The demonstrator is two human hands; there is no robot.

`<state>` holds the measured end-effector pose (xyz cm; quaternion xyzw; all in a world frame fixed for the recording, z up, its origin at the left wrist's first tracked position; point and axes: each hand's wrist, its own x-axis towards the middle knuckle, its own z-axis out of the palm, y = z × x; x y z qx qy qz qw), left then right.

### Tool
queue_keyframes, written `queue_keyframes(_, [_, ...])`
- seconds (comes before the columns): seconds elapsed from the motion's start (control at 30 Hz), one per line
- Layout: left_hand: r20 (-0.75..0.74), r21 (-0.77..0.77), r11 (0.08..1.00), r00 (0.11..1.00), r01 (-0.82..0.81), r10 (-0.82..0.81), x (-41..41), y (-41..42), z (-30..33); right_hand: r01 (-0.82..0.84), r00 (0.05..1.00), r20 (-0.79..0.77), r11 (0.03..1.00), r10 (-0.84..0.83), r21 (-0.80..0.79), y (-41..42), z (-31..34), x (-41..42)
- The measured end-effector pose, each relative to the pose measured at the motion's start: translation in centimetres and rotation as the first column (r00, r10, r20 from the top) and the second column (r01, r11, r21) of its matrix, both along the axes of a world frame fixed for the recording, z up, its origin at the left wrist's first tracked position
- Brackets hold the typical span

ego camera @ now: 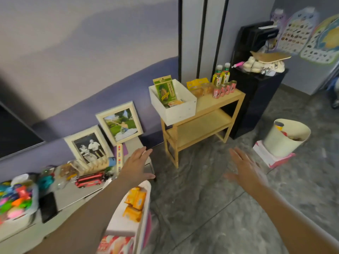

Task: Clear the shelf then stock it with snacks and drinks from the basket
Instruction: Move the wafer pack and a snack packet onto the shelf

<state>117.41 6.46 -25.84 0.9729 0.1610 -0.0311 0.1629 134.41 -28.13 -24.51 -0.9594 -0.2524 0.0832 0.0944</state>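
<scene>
1. Both hands, left (136, 166) and right (244, 167), spread flat, empty, short of shelf (201, 123).
2. Shelf top holds white box (172, 105), snacks (200, 87), bottles (222, 75), cans (224, 88).
3. Likely stocking; next, reach the box.

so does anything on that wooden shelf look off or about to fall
Yes: the white box on the top of the wooden shelf sits skewed, its near-left corner hanging past the edge, so it could tip. The bottles, cans and snack packs beside it look upright. Both lower levels hold nothing.
</scene>
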Motion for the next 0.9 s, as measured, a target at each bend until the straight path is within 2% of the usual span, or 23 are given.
queue_keyframes(0.17, [-0.032,-0.005,1.000,0.999,0.018,-0.018,-8.8,4.0,-2.8,-0.014,1.000,-0.020,1.000,0.014,0.012,5.0,-3.0,-9.1])
queue_keyframes(0.33, [-0.116,-0.003,0.999,0.992,0.046,-0.046,-17.2,7.7,-5.7,-0.038,0.992,-0.118,0.998,0.042,0.040,10.6,-6.8,-18.1])
queue_keyframes(0.47, [-0.186,-0.014,1.000,0.983,-0.003,0.001,-21.7,10.0,-8.0,-0.060,0.977,-0.201,0.997,0.070,0.056,14.0,-9.4,-23.0])
queue_keyframes(0.7, [-0.236,-0.026,0.998,0.971,-0.056,0.048,-25.0,11.2,-12.0,-0.116,0.958,-0.261,0.993,0.116,0.013,16.9,-12.9,-26.7])
queue_keyframes(0.9, [-0.294,-0.033,0.998,0.955,-0.059,0.047,-26.3,9.5,-18.5,-0.191,0.936,-0.304,0.982,0.179,-0.009,19.9,-17.5,-27.6])
